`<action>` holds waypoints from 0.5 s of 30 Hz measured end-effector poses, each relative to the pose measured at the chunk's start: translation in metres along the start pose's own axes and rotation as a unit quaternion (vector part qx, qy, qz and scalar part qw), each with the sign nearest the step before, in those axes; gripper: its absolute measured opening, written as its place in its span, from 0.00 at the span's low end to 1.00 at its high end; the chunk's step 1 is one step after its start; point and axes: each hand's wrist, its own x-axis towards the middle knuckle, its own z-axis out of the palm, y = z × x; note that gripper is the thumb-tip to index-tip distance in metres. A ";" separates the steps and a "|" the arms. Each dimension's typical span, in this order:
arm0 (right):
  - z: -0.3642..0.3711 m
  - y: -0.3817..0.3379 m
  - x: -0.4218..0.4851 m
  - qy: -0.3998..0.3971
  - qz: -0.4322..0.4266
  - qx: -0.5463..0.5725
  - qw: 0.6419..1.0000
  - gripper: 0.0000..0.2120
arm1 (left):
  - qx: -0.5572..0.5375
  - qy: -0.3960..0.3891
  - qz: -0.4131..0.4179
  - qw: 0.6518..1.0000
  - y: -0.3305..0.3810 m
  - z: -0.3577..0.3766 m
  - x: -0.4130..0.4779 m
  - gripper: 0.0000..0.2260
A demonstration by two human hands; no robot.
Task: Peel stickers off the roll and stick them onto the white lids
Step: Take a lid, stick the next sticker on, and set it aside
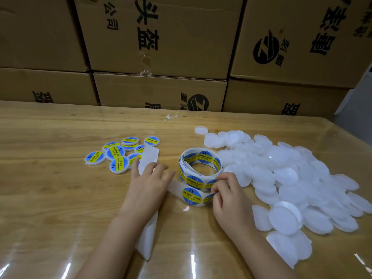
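A loose roll of blue-and-yellow round stickers (201, 166) lies in the middle of the wooden table (50, 188). Its free end runs toward me as a strip of backing paper (177, 187) carrying a sticker (192, 196). My left hand (149, 184) lies flat on the empty backing paper, fingers straight. My right hand (227, 194) pinches the edge of a sticker at the front of the roll. A big heap of plain white lids (291, 178) spreads to the right. Several lids with stickers on them (118, 154) sit at the left.
Stacked cardboard boxes (161, 47) with black print wall off the far edge of the table. Used white backing paper (148, 236) trails under my left wrist and another piece (150, 156) lies beyond my left fingers. A glossy sheet covers the tabletop.
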 end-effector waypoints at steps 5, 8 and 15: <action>-0.001 -0.002 -0.001 -0.004 -0.029 0.024 0.999 0.08 | -0.121 0.011 0.094 0.988 0.019 -0.005 0.002 0.23; -0.004 -0.005 -0.003 -0.012 -0.049 0.036 0.998 0.07 | -0.185 -0.004 0.121 0.975 0.032 -0.004 0.000 0.21; -0.011 -0.011 -0.005 -0.034 -0.122 0.090 0.988 0.05 | -0.200 0.023 0.060 0.978 0.038 0.002 -0.001 0.19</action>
